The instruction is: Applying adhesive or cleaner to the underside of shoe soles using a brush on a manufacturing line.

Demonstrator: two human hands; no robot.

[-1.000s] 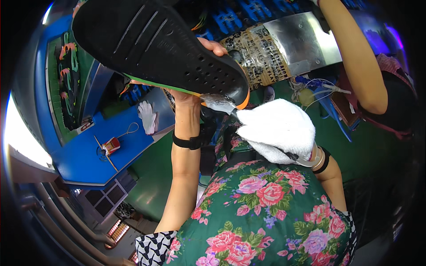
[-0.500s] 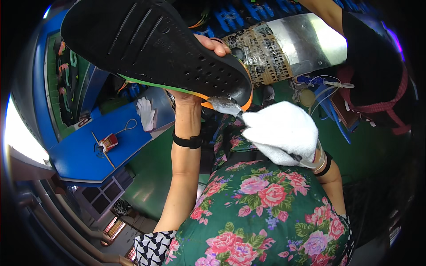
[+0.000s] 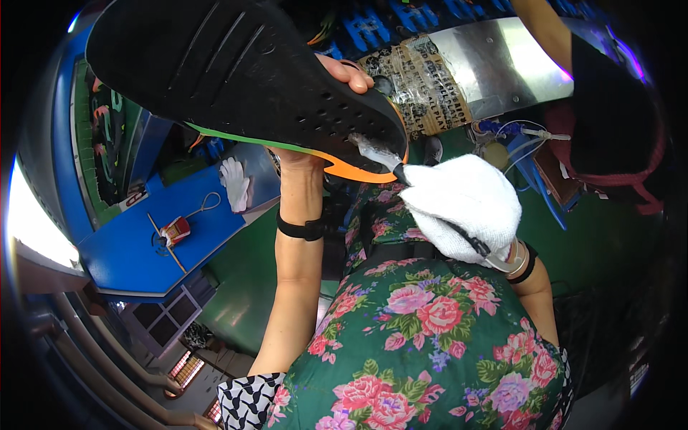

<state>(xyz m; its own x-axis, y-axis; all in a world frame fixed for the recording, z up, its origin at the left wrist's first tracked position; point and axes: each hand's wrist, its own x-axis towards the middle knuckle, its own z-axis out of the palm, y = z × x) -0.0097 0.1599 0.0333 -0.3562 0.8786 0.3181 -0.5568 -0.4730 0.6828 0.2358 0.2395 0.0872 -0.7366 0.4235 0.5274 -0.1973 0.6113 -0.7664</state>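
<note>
A black shoe sole (image 3: 236,93) with an orange and green rim is raised before me, its grooved and dotted face toward me. My left hand (image 3: 342,74) is bare and closed around the sole from behind; its fingertips show at the far edge, and most of the hand is hidden by the sole. My right hand (image 3: 462,208), in a white knit glove, is closed on the handle of a brush (image 3: 380,155). The pale, wet-looking bristles touch the sole's dotted end, a little inside the orange rim.
On the left, a blue table (image 3: 136,251) holds a white glove (image 3: 234,184) and a small red container (image 3: 174,231) with a stick and a wire loop. Ahead lies a metal chute (image 3: 512,68) wrapped with printed brown tape (image 3: 426,86). Another person's arm (image 3: 541,29) reaches in at upper right.
The brush has moved from the sole's orange rim inward onto the black dotted face. My gloved right hand has shifted slightly right, and the sole slightly left.
</note>
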